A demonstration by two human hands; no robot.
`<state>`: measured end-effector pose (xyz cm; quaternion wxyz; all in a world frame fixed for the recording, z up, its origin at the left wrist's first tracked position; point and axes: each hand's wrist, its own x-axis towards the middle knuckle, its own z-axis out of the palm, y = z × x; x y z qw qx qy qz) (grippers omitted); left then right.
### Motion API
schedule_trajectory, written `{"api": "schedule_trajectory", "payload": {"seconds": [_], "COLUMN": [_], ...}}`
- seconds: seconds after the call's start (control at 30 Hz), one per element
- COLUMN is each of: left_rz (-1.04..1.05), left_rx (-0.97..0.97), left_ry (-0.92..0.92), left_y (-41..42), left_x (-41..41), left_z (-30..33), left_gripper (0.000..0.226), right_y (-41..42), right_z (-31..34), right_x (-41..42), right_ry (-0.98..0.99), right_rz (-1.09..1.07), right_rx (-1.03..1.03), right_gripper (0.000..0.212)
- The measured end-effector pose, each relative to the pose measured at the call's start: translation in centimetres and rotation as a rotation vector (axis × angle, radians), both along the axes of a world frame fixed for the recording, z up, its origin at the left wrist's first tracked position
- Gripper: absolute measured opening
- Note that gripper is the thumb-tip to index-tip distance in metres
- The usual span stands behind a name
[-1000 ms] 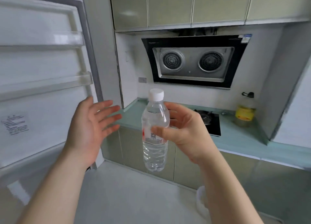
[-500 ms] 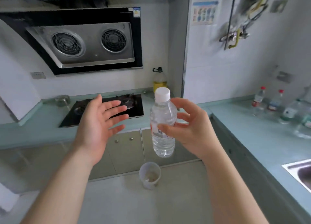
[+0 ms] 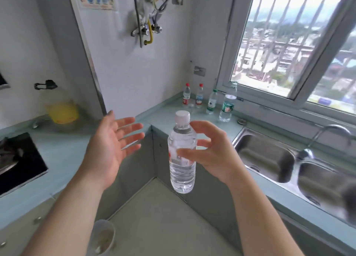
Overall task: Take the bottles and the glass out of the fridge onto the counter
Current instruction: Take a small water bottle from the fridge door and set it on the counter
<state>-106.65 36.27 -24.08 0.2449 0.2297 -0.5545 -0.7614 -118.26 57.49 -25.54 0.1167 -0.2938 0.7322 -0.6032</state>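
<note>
One clear water bottle [image 3: 182, 153], white-capped and upright, is held in the right hand [image 3: 208, 155]: the grip is the thumb across the label and the fingers curled round the far side. It hangs in mid-air above the floor [image 3: 154, 217], short of the worktop [image 3: 163, 113] corner edge that lies just beyond the grip. The left hand [image 3: 111, 142] is to the left of the grip, apart from the bottle, palm turned inward, fingers spread and straight, holding nothing.

Beyond the grip, four bottles stand on the worktop near the wall and window: two red-capped bottles [image 3: 186, 95] side by side, then two green-labelled bottles [image 3: 227, 105] to their right. Bare worktop lies between the near edge and that row. Right of the grip is a double steel sink [image 3: 269, 155] with a tap. Left of it are a yellow oil jug [image 3: 61, 109] and a black hob [image 3: 17, 159]. Below, a white bin [image 3: 104, 236] stands on the floor.
</note>
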Motion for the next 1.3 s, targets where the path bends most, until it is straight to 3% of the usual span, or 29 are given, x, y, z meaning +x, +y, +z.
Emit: {"api": "schedule_trajectory", "payload": {"seconds": [0.33, 0.5, 0.93, 1.3], "left_rz": [-0.342, -0.415, -0.355, -0.387], "left_rx": [0.0, -0.047, -0.164, -0.166], "left_ry": [-0.051, -0.085, -0.155, -0.212], "left_y": [0.0, 0.6, -0.5, -4.8], "left_x": [-11.8, -17.7, -35.3, -45.5], "left_z": [-2.2, -3.2, -3.2, -5.0], "left_gripper": [0.056, 0.059, 0.058, 0.058], "right_y": [2.1, 2.5, 1.0, -3.1], "right_z": [-1.8, -3.5, -6.1, -6.5], "right_x": [-4.0, -8.0, -26.8, -36.8], "right_ry": [0.04, 0.045, -0.019, -0.058], "right_rz": [-0.341, -0.427, -0.353, -0.359], "right_rx": [0.028, -0.004, -0.06, -0.011], "right_gripper": [0.066, 0.062, 0.063, 0.065]}}
